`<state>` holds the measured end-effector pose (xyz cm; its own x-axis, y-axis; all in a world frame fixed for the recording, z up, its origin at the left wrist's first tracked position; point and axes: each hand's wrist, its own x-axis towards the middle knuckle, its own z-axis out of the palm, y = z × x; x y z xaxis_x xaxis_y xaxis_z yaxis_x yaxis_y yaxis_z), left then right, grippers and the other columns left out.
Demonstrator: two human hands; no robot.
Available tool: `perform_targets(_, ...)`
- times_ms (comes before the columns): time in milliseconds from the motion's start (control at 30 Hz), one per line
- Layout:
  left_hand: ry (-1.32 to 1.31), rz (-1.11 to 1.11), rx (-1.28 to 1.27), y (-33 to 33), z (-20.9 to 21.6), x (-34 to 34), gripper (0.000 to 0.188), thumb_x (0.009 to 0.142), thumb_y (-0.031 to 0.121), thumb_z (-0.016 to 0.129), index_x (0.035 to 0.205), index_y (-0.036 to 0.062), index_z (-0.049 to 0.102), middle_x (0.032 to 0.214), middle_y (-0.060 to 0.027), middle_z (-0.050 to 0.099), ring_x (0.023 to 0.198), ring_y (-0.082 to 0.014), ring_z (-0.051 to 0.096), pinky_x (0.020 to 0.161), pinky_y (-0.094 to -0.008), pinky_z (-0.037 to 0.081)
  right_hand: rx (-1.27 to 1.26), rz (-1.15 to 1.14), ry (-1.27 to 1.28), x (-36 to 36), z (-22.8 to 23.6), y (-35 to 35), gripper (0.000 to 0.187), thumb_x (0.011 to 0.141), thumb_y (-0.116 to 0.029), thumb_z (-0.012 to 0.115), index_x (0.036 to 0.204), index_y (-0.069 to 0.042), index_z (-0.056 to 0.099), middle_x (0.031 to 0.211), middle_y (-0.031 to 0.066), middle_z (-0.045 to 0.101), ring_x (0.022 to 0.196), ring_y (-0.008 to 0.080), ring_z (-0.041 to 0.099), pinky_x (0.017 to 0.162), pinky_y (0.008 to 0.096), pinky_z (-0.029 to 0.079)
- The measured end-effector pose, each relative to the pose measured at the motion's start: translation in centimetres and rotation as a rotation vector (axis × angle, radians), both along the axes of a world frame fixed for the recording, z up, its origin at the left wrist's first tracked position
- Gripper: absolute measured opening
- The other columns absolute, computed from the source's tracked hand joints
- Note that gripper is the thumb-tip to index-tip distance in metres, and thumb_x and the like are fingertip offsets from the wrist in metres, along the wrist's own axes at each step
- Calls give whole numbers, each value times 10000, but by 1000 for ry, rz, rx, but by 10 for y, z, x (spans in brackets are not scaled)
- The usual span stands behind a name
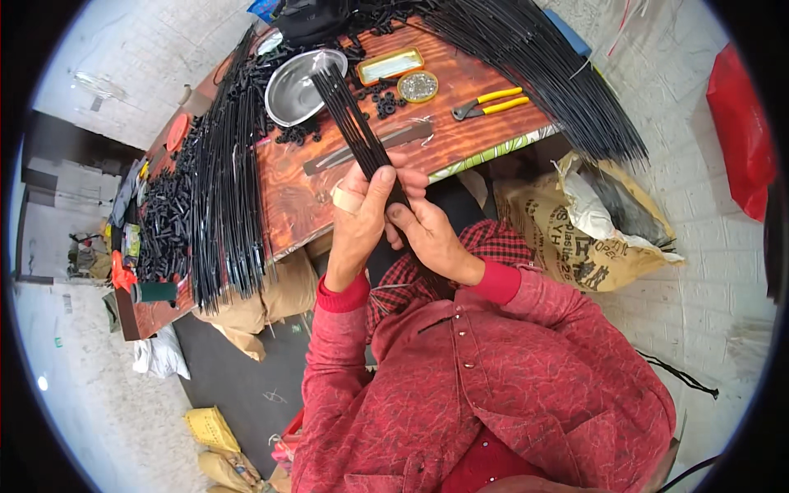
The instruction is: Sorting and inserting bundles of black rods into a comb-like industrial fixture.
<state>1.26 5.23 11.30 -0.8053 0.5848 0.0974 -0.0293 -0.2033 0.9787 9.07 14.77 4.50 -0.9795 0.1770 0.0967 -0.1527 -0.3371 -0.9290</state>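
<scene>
My left hand (pixel 358 215), with a tan band round one finger, is closed round a bundle of thin black rods (pixel 348 115). From the other side my right hand (pixel 434 237) grips the same bundle, its thumb pressed against the rods. Their far ends fan slightly apart and reach over the edge of a steel bowl (pixel 279 64). The near ends run down past my hands towards my lap. Beneath the bundle, a flat metal strip (pixel 329 158) lies on the reddish wooden table (pixel 288 214).
Long black rods lie heaped at the left (pixel 223 197) and right (pixel 542 74) of the table, overhanging its edge. Yellow-handled pliers (pixel 501 100), a round dish of small metal parts (pixel 417 85) and a yellow tray (pixel 390 66) sit between. An open brown sack (pixel 542 226) stands right.
</scene>
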Motion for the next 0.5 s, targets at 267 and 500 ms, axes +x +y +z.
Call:
perform_targets(267, -49, 89, 14, -2, -51, -41, 257, 1067, 270, 583, 1177, 39, 612, 888, -56, 691, 744, -115, 651, 603, -254, 550, -43, 146, -71, -36, -45, 23, 456, 1073, -308, 568, 1351, 47, 501, 1219, 107, 628, 1040, 166, 647, 951, 327, 515)
perform_targets(500, -47, 39, 45, 4, -54, -40, 266, 1071, 288, 579, 1145, 35, 614, 864, -54, 681, 773, -136, 639, 741, -288, 533, 346, -136, 218, -85, 44, 86, 548, 1016, -358, 660, 1362, 43, 522, 1269, 139, 616, 1123, 192, 631, 959, 346, 534)
